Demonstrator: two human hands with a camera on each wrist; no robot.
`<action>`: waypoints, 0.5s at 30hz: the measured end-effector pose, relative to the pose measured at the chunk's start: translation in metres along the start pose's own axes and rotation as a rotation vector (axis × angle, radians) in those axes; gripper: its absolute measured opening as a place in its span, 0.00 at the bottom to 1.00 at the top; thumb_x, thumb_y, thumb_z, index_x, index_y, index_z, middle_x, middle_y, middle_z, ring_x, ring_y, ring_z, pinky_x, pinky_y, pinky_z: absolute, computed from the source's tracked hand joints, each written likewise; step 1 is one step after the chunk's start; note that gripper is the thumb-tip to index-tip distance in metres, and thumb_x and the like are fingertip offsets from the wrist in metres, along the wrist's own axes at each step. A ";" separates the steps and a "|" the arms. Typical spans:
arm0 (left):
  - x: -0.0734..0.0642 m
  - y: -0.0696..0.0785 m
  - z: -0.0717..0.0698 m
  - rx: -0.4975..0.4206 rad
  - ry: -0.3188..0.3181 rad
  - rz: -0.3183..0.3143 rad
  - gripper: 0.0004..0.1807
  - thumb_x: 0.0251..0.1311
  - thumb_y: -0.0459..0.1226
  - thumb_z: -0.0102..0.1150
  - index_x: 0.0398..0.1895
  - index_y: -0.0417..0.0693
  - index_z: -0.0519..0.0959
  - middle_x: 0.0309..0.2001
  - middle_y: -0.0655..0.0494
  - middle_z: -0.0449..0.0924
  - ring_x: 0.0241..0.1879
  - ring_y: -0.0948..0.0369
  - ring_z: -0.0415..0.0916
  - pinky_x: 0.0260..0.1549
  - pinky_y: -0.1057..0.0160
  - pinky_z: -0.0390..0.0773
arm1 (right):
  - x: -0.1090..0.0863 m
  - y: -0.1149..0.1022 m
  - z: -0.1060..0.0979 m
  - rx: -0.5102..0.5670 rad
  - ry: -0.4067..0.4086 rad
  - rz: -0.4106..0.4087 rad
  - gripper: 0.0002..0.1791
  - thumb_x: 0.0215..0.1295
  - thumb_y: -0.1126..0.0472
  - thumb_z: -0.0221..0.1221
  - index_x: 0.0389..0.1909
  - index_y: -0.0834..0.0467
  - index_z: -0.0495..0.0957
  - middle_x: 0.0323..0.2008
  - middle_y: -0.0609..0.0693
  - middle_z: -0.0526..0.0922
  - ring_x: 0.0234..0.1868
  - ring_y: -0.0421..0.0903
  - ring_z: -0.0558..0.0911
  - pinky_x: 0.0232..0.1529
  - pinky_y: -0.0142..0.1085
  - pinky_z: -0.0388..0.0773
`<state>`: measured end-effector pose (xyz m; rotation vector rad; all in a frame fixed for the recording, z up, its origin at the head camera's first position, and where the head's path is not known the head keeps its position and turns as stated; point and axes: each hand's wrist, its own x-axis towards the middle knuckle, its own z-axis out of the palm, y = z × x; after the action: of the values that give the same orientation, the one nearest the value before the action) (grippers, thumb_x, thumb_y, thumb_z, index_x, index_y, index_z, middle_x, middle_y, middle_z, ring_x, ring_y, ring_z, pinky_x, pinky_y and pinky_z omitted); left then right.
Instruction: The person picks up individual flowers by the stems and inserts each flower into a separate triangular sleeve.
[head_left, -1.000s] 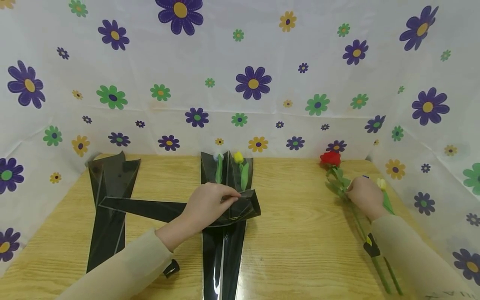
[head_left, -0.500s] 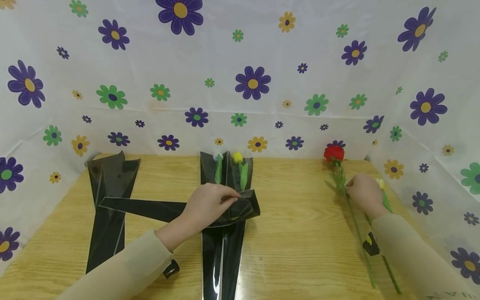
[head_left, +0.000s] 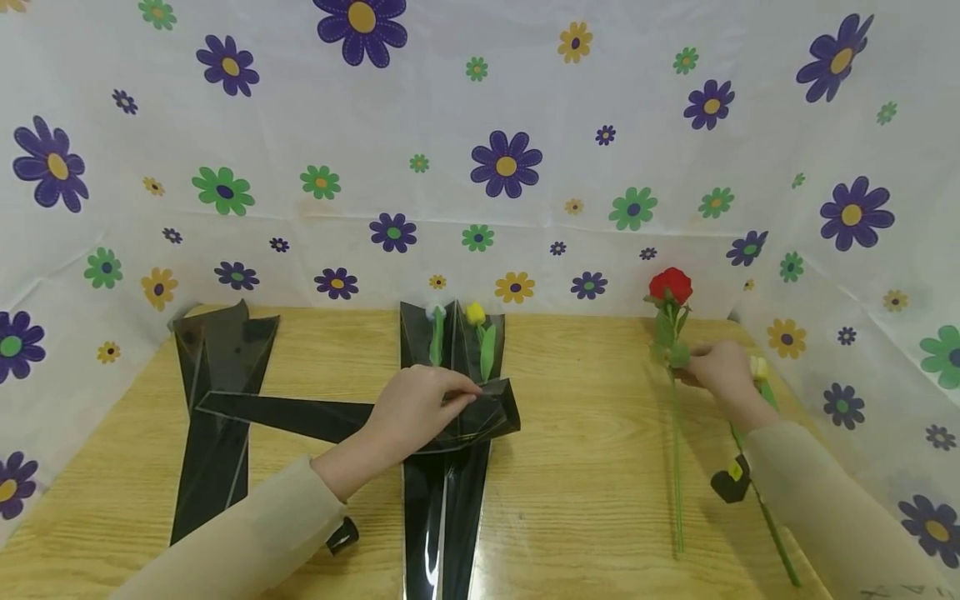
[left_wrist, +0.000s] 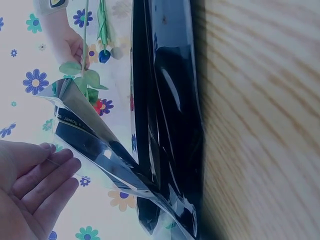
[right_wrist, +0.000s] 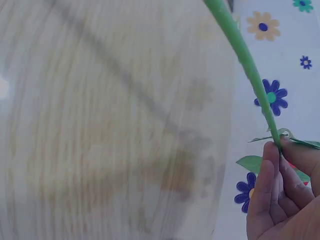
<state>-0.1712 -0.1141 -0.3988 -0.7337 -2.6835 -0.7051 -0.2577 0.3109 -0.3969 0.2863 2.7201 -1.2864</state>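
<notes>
Since the earlier frame, the stem of the red rose (head_left: 670,286) has swung left; the right hand (head_left: 722,373) pinches it above the table's (head_left: 585,467) right side. Centre: black wrapper (head_left: 467,500), lower end cut off, its flap pinched and partly hidden by the left hand (head_left: 416,408). Pale tulip (head_left: 759,368) partly obscured. Small black object (head_left: 731,480) unidentifiable.
</notes>
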 end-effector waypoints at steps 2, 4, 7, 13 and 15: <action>0.001 0.001 -0.001 -0.001 0.000 0.000 0.04 0.66 0.36 0.72 0.41 0.52 0.93 0.40 0.55 0.94 0.27 0.66 0.84 0.25 0.72 0.76 | -0.001 -0.004 0.000 0.043 -0.006 0.007 0.30 0.79 0.56 0.61 0.65 0.79 0.73 0.33 0.49 0.93 0.27 0.26 0.85 0.39 0.26 0.88; 0.002 0.002 -0.002 0.003 -0.003 -0.001 0.05 0.67 0.36 0.72 0.42 0.52 0.93 0.40 0.56 0.94 0.27 0.67 0.83 0.25 0.72 0.75 | -0.001 -0.006 0.001 0.083 -0.009 0.007 0.31 0.79 0.55 0.61 0.67 0.78 0.73 0.31 0.43 0.92 0.27 0.25 0.84 0.39 0.24 0.87; 0.003 0.003 -0.003 0.007 -0.007 -0.005 0.05 0.67 0.36 0.72 0.42 0.52 0.93 0.40 0.56 0.94 0.26 0.68 0.82 0.24 0.73 0.74 | -0.002 -0.010 0.003 0.170 -0.019 -0.007 0.32 0.79 0.56 0.60 0.69 0.79 0.70 0.29 0.37 0.88 0.28 0.24 0.85 0.41 0.24 0.87; 0.003 0.004 -0.002 0.005 -0.018 -0.018 0.05 0.67 0.37 0.72 0.42 0.53 0.93 0.40 0.56 0.94 0.23 0.70 0.78 0.23 0.72 0.71 | -0.008 -0.024 0.006 0.381 -0.049 0.007 0.32 0.81 0.61 0.56 0.74 0.79 0.62 0.26 0.31 0.82 0.29 0.24 0.85 0.40 0.21 0.86; 0.003 0.003 -0.001 0.007 -0.018 -0.017 0.05 0.66 0.37 0.73 0.42 0.53 0.93 0.40 0.56 0.94 0.24 0.71 0.78 0.23 0.72 0.71 | -0.010 -0.029 0.008 0.478 -0.050 0.032 0.33 0.81 0.62 0.56 0.76 0.78 0.59 0.25 0.31 0.83 0.29 0.25 0.85 0.39 0.21 0.85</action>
<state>-0.1722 -0.1110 -0.3953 -0.7198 -2.7102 -0.6957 -0.2543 0.2854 -0.3788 0.3311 2.3208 -1.8920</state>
